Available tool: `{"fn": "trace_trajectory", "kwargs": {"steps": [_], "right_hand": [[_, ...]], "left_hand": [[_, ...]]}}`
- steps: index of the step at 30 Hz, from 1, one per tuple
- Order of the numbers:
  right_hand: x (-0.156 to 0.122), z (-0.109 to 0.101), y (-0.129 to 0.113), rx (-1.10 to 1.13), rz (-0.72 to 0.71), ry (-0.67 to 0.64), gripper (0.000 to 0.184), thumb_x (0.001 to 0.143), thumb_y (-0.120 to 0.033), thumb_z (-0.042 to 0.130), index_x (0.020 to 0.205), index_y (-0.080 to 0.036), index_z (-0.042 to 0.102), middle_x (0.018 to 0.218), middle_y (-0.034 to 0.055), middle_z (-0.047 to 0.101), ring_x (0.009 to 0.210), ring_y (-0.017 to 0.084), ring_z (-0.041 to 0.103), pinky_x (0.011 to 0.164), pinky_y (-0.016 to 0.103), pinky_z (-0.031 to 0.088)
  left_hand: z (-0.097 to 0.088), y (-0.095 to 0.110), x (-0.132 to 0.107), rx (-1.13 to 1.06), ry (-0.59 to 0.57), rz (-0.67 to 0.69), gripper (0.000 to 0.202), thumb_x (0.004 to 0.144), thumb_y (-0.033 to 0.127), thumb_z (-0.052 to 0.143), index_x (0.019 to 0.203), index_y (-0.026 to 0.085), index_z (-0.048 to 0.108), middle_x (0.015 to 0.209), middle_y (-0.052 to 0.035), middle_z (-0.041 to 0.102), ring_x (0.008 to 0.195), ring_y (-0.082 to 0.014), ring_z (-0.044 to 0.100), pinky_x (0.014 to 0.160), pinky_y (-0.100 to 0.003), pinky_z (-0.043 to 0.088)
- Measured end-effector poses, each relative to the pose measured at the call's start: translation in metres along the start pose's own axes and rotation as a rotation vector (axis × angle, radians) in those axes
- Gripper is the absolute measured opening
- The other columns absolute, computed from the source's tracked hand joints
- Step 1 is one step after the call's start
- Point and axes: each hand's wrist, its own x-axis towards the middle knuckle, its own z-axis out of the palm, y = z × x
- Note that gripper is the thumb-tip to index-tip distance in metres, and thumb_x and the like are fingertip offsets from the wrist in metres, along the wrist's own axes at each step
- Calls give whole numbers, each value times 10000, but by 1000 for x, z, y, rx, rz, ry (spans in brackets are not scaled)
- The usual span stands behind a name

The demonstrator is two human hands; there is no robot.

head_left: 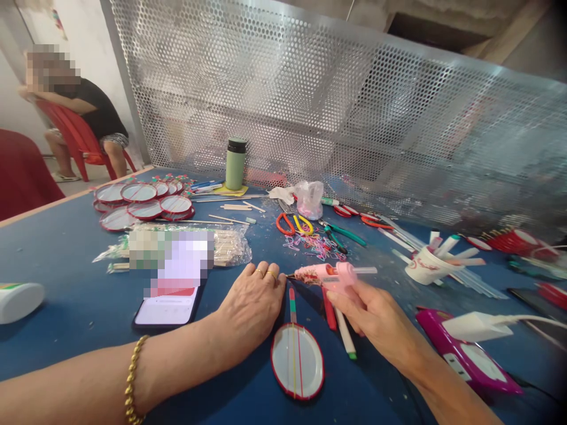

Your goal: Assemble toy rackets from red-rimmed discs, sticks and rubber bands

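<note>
My right hand [370,316] grips a pink glue gun [328,274], its nozzle pointing left toward my left fingertips. My left hand [252,307] rests palm down on the blue table [66,265], fingers curled at the top of a stick [292,304]. That stick joins a round white disc with a red rim [296,360], crossed by thin bands, lying between my hands. Two marker pens [339,321] lie under my right hand.
A phone [170,307] lies left of my left hand beside a bag of wooden sticks [221,245]. Several red-rimmed discs [142,203], a green bottle [235,163], scissors [295,224], rubber bands [316,243] and a cup of glue sticks [427,265] sit further back. A person sits on a red chair [73,133].
</note>
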Motion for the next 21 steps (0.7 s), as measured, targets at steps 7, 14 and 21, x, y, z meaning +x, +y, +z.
{"fn": "trace_trajectory", "kwargs": {"steps": [7, 14, 21], "right_hand": [[-1, 0, -1, -18, -1, 1, 475, 950, -612, 428, 758, -203, 573, 632, -37, 455, 589, 134, 400, 534, 245, 329], [0, 0, 1, -54, -20, 32, 449, 940, -595, 448, 773, -203, 590, 619, -39, 469, 573, 133, 399, 515, 243, 333], [0, -2, -3, -57, -33, 37, 446, 949, -566, 436, 740, -205, 596, 658, -20, 557, 605, 144, 465, 574, 250, 399]], "left_hand": [[1, 0, -1, 6, 10, 3, 360, 969, 92, 349, 1248, 98, 577, 1112, -153, 611, 974, -281, 588, 832, -421, 491], [0, -1, -1, 12, -4, 6, 356, 958, 84, 374, 1246, 90, 582, 1100, -148, 610, 972, -281, 587, 836, -420, 497], [2, -1, -1, 19, 20, 18, 357, 958, 96, 374, 1251, 95, 579, 1082, -143, 611, 946, -274, 587, 816, -418, 500]]}}
